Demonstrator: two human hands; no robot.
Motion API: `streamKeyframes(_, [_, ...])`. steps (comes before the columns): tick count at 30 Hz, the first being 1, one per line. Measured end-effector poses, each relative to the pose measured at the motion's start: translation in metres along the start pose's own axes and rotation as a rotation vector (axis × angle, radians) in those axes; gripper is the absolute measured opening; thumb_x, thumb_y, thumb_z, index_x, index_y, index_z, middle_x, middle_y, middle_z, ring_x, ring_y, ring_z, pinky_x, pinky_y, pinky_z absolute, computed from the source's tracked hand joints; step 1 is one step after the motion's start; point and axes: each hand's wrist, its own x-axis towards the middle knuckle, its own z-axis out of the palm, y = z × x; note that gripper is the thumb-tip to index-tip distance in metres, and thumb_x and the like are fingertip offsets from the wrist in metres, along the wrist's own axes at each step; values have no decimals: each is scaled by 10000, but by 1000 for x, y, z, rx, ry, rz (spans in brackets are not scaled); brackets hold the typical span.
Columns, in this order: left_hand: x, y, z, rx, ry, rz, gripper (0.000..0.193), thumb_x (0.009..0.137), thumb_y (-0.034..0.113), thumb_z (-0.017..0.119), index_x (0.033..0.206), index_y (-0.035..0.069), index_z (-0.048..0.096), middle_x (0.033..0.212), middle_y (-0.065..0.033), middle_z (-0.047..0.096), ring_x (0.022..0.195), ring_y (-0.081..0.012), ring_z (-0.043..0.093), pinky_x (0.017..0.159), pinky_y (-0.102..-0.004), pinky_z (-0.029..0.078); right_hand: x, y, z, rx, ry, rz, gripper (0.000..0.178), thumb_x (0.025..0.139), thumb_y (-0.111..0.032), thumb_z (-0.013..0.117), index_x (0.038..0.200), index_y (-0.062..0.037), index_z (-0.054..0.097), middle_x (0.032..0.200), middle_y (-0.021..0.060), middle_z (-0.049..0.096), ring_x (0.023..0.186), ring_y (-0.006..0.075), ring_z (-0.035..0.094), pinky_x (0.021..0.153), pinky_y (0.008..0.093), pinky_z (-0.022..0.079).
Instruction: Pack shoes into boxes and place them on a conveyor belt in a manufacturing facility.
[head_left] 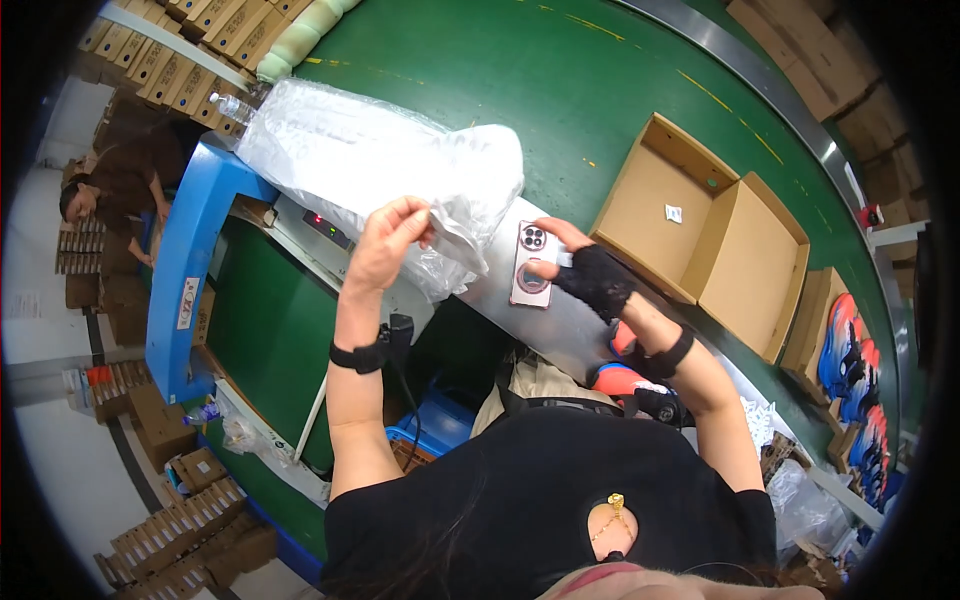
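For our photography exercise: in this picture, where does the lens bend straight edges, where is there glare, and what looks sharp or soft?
Head view: the metal rail bows along the black rim; head view: bright highlights streak the plastic sheeting; head view: the phone looks fairly sharp, the shoes near the right rim softer.

Left hand (pixel 385 247) pinches pale film (pixel 461 238); right hand (pixel 596 281) at phone (pixel 530 254).

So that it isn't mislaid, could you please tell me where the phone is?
In the head view, the phone is just right of centre, touched by the right hand, between the plastic sheeting on its left and the cardboard box.
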Motion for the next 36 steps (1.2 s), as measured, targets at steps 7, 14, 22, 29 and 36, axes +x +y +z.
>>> streamKeyframes(7, [0, 5, 53, 88, -77, -59, 125, 852, 103, 490, 897, -3, 538, 741, -21, 547, 637, -66, 487, 583, -192, 393, 14, -58, 7, 202, -4, 110, 395, 769, -336, 579, 960, 9, 575, 807, 115, 605, 735, 174, 567, 643, 297, 443])
streamKeyframes(14, [-1, 2, 94, 745, 61, 521, 340, 686, 161, 686, 913, -40, 531, 835, -104, 535, 780, -219, 529, 729, -274, 431, 3, -41, -8, 393, 96, 209, 298, 755, -301, 610, 833, -14, 612, 668, 44, 595, 598, 85, 532, 547, 259, 431])
streamKeyframes(22, [17, -13, 100, 544, 17, 403, 123, 687, 48, 589, 773, -2, 517, 967, -147, 492, 937, -251, 492, 800, -312, 387, -15, -24, -41, 460, 260, 283, 360, 780, -339, 590, 920, -7, 593, 709, 24, 584, 651, 79, 529, 581, 250, 439])
streamKeyframes(29, [28, 42, 151, 664, 128, 872, 108, 649, 15, 483, 755, 10, 503, 903, -179, 510, 898, -322, 500, 785, -359, 407, -36, 107, -109, 151, 653, 295, 270, 756, -239, 608, 872, 2, 575, 705, 45, 577, 614, 133, 534, 563, 266, 429])
streamKeyframes(36, [51, -6, 176, 1435, -582, 459, 123, 663, 110, 509, 740, 17, 487, 618, -159, 563, 581, -328, 565, 524, -417, 437, -136, 243, -270, 726, 1217, 387, 157, 743, -180, 599, 827, -47, 605, 745, 56, 600, 617, 176, 556, 523, 315, 442])
